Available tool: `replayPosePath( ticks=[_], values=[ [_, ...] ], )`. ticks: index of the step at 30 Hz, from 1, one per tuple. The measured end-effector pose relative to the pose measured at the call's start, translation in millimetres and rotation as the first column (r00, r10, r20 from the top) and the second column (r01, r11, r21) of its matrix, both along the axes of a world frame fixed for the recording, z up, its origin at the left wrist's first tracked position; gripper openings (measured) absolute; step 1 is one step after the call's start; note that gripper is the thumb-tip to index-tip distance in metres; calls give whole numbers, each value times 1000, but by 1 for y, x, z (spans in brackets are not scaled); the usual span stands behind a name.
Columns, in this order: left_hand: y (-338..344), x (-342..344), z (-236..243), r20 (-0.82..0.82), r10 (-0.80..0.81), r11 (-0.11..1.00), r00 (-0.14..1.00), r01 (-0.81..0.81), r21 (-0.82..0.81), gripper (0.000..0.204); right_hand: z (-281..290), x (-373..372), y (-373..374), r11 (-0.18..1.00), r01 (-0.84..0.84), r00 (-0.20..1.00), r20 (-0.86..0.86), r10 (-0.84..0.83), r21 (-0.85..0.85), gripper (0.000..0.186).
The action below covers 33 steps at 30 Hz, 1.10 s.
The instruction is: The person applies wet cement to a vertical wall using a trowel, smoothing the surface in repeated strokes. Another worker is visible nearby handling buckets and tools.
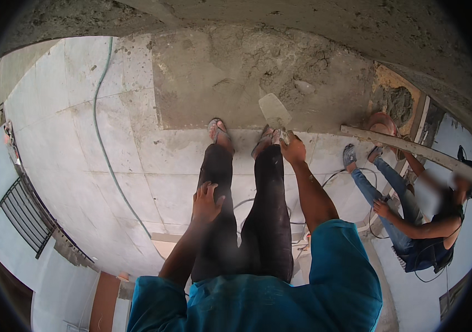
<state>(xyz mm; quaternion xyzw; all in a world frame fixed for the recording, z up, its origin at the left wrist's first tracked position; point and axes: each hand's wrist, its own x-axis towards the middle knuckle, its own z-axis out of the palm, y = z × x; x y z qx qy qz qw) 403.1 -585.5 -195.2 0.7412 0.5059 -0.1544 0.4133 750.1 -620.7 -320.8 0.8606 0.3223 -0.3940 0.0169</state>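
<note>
Trowel (274, 109) in right hand (293, 149)

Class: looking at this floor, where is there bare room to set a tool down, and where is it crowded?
Free: the tiles left of the green hose, up to the railing. Crowded: the mortar bed by the trowel in the right hand, and around the seated person.

We cannot see the handle of the grey flat-bladed metal trowel (274, 110); the right hand (293, 149) covers it. The teal short-sleeved shirt (280, 293) is cut off by the lower edge, and it hides both upper arms. The long pale wooden straightedge board (407, 148) runs behind the seated co-worker in blue jeans (407, 216), whose hand holding it stays blurred. The thin green hose (103, 138) vanishes under the dark upper rim.
</note>
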Motion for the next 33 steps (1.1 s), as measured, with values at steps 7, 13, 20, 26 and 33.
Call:
replayPosePath(
  ticks=[7,13,20,26,33],
  values=[
    [-20,31,-70,-273,21,989,962,-60,-135,62,-260,-137,18,970,-194,952,-210,221,144,51],
    [-5,45,-77,-296,66,973,953,-128,-194,58,-357,-87,87,953,165,955,-281,-89,256,49],
    [-12,49,-78,-272,97,972,958,-149,-179,52,-245,37,89,831,543,641,-578,-505,-124,40],
    [-11,50,-80,-242,83,977,967,-127,-171,53,-276,4,75,972,-197,980,-52,191,-130,48],
    [-13,49,-82,-267,57,981,962,-103,-163,49,-291,-44,-56,882,-442,896,46,441,165,41]
  ],
)
